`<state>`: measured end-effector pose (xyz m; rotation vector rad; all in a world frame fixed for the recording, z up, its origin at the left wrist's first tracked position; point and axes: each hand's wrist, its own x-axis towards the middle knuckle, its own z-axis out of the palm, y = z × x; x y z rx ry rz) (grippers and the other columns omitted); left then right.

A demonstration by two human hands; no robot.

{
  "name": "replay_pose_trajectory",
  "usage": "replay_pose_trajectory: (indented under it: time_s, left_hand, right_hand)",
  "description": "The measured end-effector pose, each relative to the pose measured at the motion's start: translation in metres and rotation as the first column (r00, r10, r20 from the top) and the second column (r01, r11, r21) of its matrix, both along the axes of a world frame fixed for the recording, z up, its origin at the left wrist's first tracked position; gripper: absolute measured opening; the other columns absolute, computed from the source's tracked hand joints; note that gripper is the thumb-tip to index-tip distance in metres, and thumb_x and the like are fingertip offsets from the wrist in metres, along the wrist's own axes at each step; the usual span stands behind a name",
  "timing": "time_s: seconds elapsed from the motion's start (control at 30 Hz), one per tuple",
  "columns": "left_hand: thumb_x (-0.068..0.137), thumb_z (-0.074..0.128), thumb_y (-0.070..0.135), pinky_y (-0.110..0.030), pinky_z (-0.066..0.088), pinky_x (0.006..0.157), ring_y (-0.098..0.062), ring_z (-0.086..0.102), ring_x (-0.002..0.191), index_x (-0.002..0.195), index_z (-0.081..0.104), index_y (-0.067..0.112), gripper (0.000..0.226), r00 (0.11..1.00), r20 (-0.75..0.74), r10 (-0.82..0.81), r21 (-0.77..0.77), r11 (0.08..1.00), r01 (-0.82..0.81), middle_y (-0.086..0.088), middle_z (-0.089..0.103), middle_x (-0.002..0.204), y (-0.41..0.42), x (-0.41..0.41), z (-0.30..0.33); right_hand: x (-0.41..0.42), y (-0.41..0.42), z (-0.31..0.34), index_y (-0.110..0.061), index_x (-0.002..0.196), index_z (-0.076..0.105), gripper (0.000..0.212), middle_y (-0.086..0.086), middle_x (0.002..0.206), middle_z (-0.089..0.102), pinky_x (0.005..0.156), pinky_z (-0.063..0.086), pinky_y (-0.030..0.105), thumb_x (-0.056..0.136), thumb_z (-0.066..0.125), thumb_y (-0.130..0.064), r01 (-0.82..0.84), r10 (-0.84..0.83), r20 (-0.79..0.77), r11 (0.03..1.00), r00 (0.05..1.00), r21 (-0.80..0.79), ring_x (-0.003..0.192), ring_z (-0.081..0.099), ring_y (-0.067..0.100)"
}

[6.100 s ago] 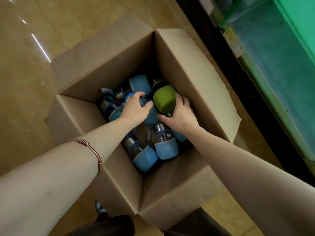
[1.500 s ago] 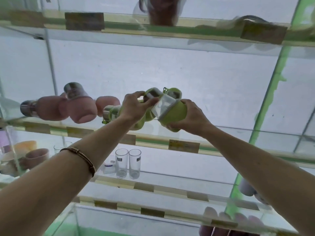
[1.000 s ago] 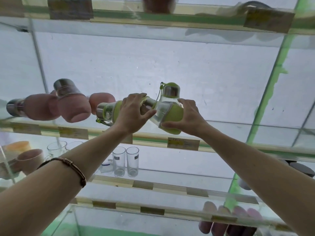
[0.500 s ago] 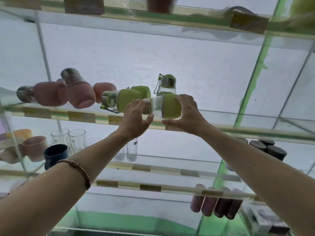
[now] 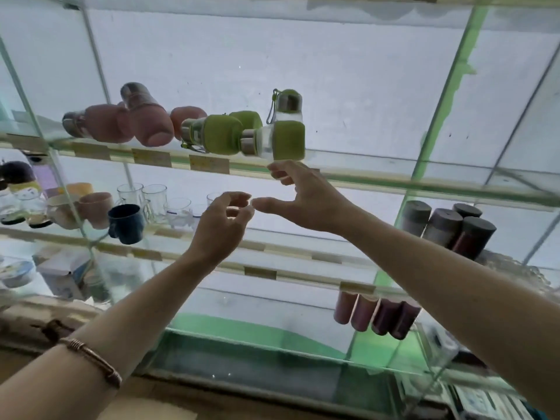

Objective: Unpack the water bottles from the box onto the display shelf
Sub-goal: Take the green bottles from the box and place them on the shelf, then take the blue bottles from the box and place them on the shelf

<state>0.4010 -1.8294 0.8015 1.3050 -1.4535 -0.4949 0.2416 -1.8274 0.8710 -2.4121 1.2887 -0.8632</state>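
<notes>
A green-sleeved water bottle [image 5: 274, 141] lies on its side on the glass display shelf [image 5: 378, 180], cap to the left. Beside it on the left lies another green bottle [image 5: 212, 134], and a third green bottle [image 5: 288, 104] stands upright behind. My right hand [image 5: 306, 195] hangs just below the shelf edge, fingers loosely curled, holding nothing. My left hand [image 5: 222, 225] is lower and to the left, fingers relaxed and empty, its fingertips close to my right thumb. The box is out of view.
Pink-sleeved bottles [image 5: 121, 122] lie at the left on the same shelf. The shelf below holds glasses [image 5: 142, 195], a dark blue mug [image 5: 125, 222] and pink cups at left, dark cylindrical flasks [image 5: 451, 225] at right. More dark flasks [image 5: 378, 316] lie lower down.
Both hands let go of the green bottle, which now lies on the shelf. They dropped below the shelf edge and came away empty. The view tilted downward.
</notes>
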Motion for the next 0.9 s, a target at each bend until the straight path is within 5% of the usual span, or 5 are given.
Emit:
replay_pose_trajectory:
  time_s: [0.23, 0.4, 0.6, 0.77, 0.9]
  left_hand:
    - [0.094, 0.054, 0.020, -0.015, 0.040, 0.071, -0.008, 0.056, 0.095, 0.119, 0.056, 0.017, 0.026, 0.981, 0.108, 0.161, 0.165, 0.970, -0.177, 0.001, 0.059, 0.115, 0.079, 0.031, -0.052]
    - [0.095, 0.053, 0.029, -0.024, 0.044, 0.080, -0.013, 0.058, 0.105, 0.122, 0.056, 0.016, 0.029, 0.966, 0.104, 0.236, 0.273, 0.927, -0.256, 0.000, 0.060, 0.117, 0.134, 0.074, -0.086]
    - [0.094, 0.054, 0.026, -0.014, 0.042, 0.072, -0.008, 0.054, 0.103, 0.129, 0.048, 0.019, 0.036, 0.938, 0.063, 0.340, 0.305, 0.889, -0.342, 0.001, 0.052, 0.121, 0.178, 0.132, -0.124]
    - [0.094, 0.054, 0.025, -0.010, 0.040, 0.074, -0.006, 0.055, 0.098, 0.118, 0.056, 0.021, 0.024, 0.916, 0.032, 0.399, 0.378, 0.844, -0.381, 0.003, 0.057, 0.113, 0.202, 0.189, -0.160]
    - [0.094, 0.054, 0.025, -0.020, 0.046, 0.074, -0.003, 0.056, 0.081, 0.105, 0.062, 0.025, 0.013, 0.918, -0.016, 0.396, 0.460, 0.818, -0.345, 0.009, 0.063, 0.091, 0.213, 0.251, -0.191]
  right_hand:
    - [0.045, 0.040, -0.055, -0.019, 0.138, 0.043, 0.064, -0.002, 0.135, 0.049, 0.093, 0.037, 0.024, 0.085, 0.063, -0.049, -0.197, 0.204, -0.019, 0.962, 0.979, 0.189, 0.120, 0.047, 0.014]
    - [0.094, 0.066, -0.079, -0.018, 0.137, 0.044, 0.065, -0.002, 0.133, 0.051, 0.099, 0.043, 0.032, 0.084, 0.065, -0.049, -0.306, 0.308, 0.037, 0.910, 0.951, 0.279, 0.118, 0.050, 0.015]
    - [0.163, 0.087, -0.104, -0.019, 0.139, 0.042, 0.068, -0.003, 0.134, 0.051, 0.098, 0.044, 0.032, 0.083, 0.063, -0.052, -0.401, 0.435, -0.018, 0.846, 0.900, 0.352, 0.117, 0.051, 0.013]
    - [0.231, 0.097, -0.133, -0.021, 0.138, 0.043, 0.064, -0.004, 0.131, 0.052, 0.095, 0.043, 0.028, 0.084, 0.063, -0.051, -0.408, 0.469, -0.039, 0.803, 0.882, 0.434, 0.115, 0.051, 0.013]
    - [0.286, 0.101, -0.163, -0.020, 0.139, 0.041, 0.065, -0.003, 0.133, 0.051, 0.093, 0.041, 0.026, 0.085, 0.062, -0.050, -0.390, 0.492, -0.074, 0.765, 0.868, 0.512, 0.116, 0.050, 0.013]
